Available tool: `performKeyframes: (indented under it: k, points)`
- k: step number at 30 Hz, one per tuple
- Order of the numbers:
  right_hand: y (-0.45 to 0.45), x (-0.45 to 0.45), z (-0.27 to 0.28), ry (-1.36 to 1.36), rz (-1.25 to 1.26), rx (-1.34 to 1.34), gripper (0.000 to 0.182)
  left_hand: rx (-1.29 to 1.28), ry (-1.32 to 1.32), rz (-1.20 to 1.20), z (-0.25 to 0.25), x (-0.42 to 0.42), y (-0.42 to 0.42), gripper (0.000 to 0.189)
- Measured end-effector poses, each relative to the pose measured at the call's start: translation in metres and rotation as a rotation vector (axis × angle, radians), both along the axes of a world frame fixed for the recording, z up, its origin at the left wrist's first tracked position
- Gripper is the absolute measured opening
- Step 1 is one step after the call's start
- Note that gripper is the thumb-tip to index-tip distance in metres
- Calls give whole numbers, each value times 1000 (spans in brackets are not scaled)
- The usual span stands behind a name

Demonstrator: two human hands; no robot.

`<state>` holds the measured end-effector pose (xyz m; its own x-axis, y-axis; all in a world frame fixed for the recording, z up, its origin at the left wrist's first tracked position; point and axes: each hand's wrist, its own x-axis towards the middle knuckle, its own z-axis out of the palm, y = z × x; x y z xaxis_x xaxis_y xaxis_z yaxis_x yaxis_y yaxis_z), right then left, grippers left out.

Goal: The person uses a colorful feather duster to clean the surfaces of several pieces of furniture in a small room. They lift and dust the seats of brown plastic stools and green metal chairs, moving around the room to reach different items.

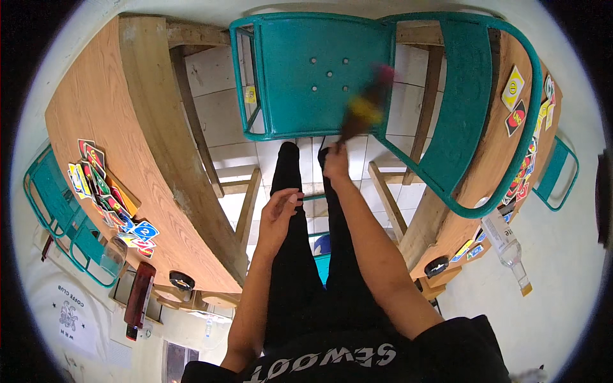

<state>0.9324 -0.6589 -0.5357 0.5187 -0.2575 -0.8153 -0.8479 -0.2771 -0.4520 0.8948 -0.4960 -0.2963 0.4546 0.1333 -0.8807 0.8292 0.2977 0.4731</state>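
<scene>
My right hand [336,165] grips the handle end of what looks like a feather duster [361,112], brown with yellow and pinkish-red parts and blurred by motion. The duster lies across the right side of the seat of a teal metal chair [292,72]; whether it touches the seat cannot be told. Several round holes dot the seat, and the chair's backrest [467,95] is on the right. My left hand [281,207] is empty, its fingers loosely bent and a little apart, in front of my black-trousered leg.
Left and right stand wooden tables [158,210] [443,218]. UNO cards [112,196] lie scattered on the left one, near a red bottle [140,299], a glass [114,253] and a black ashtray [182,280]. More cards [513,91], a clear bottle [507,249] and another ashtray [437,266] are at right. A yellow card [250,95] shows beside the chair.
</scene>
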Motion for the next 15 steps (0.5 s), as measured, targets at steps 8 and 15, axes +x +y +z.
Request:
performKeyframes:
  k: [8,15]
  points:
    - [9,17,75,81,1180,97,24,-9,-33,4,-13,-8,-5,31]
    - [-9,50,49,274,-243,71,29,-37,-8,50,-20,-6,-14,25]
